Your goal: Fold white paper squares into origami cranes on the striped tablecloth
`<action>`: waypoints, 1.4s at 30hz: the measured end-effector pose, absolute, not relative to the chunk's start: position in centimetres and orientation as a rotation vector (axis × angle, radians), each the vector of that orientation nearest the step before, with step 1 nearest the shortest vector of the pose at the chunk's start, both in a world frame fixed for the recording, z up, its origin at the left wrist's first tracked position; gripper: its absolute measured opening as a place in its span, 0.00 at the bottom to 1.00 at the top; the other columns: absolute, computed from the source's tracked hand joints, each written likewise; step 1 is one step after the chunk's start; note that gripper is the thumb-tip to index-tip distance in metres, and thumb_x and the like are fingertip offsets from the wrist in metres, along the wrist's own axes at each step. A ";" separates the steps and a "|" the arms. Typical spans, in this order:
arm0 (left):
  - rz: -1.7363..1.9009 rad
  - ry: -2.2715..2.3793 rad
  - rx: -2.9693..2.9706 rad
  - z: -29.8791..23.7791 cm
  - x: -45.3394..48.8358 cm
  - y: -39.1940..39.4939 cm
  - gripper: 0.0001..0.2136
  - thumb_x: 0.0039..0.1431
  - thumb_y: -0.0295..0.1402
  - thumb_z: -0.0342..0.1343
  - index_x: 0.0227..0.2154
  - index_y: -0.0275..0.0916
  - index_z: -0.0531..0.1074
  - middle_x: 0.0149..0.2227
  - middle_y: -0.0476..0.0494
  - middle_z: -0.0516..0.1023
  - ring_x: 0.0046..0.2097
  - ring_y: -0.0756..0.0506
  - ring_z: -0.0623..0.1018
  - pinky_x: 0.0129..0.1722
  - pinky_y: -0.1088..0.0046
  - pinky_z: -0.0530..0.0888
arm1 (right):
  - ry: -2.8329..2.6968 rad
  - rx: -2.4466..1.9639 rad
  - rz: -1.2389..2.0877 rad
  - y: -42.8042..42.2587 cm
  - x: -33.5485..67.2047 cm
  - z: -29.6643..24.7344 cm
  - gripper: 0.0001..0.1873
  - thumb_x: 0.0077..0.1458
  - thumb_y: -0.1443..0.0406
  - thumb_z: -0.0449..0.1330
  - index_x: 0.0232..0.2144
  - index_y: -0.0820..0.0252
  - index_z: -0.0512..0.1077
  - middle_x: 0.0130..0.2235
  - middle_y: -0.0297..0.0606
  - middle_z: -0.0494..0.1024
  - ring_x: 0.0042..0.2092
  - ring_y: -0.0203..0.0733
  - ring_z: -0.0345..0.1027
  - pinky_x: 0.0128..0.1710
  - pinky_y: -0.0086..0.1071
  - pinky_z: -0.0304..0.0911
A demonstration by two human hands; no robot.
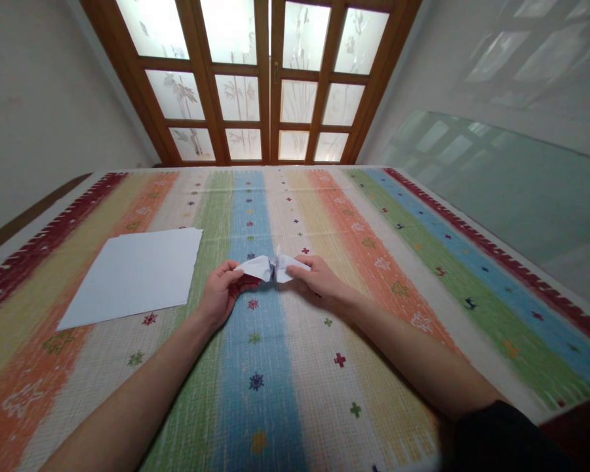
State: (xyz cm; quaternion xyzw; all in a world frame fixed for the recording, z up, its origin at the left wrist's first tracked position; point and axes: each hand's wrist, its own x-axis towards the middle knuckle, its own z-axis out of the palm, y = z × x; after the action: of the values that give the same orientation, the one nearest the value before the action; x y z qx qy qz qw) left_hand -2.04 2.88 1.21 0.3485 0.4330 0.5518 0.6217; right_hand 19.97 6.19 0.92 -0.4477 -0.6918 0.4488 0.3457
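The left hand (222, 292) pinches one end of a single folded paper figure (271, 267), thumb on top; the right hand (315, 278) pinches the other end, its fingertips tucked beneath and hidden; the figure sits just above the striped tablecloth (373, 275), on the blue stripe; its folds are too small to read; one stack of white sheets (135, 275) lies well left, sheet count unclear.

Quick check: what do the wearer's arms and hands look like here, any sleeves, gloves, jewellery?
Both hands are bare: left hand, right hand, no gloves, rings or watch visible. The left forearm is uncovered all the way to the frame edge. The right forearm is bare too, ending in a dark sleeve pushed up near the elbow.
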 end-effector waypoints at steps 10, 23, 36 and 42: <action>0.894 1.069 1.179 1.7 -2.2 2.5 0.18 0.47 0.46 0.65 0.29 0.33 0.76 0.22 0.45 0.75 0.23 0.50 0.72 0.24 0.74 0.68 | -1.767 -0.934 1.174 5.8 19.9 1.7 0.13 0.51 0.58 0.60 0.21 0.59 0.76 0.31 0.37 0.74 0.32 0.37 0.66 0.35 0.33 0.59; 0.811 0.942 1.100 1.4 -2.9 2.8 0.24 0.41 0.52 0.69 0.22 0.33 0.73 0.20 0.47 0.74 0.23 0.51 0.70 0.27 0.75 0.65 | -1.315 -0.835 1.633 6.3 20.1 0.5 0.21 0.45 0.48 0.68 0.26 0.60 0.78 0.40 0.39 0.73 0.33 0.34 0.65 0.33 0.30 0.60; 0.894 0.900 1.109 0.8 -3.6 2.9 0.25 0.41 0.54 0.69 0.19 0.32 0.75 0.21 0.41 0.76 0.25 0.48 0.73 0.29 0.73 0.67 | -1.265 -0.858 1.698 6.5 20.1 0.3 0.22 0.41 0.47 0.70 0.29 0.59 0.78 0.31 0.35 0.74 0.31 0.35 0.64 0.33 0.31 0.58; 0.954 0.834 1.108 1.2 -3.6 2.8 0.26 0.39 0.55 0.69 0.16 0.32 0.74 0.18 0.41 0.75 0.24 0.46 0.74 0.28 0.71 0.69 | -1.221 -0.812 1.702 6.8 20.3 0.3 0.23 0.40 0.46 0.71 0.26 0.59 0.77 0.33 0.35 0.72 0.32 0.34 0.63 0.34 0.30 0.58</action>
State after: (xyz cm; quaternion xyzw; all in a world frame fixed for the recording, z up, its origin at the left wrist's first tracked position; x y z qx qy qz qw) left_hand -3.55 2.83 1.17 0.4907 0.3696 0.4225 0.6664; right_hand 20.29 6.77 0.30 -0.3259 -0.4901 0.6830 0.4325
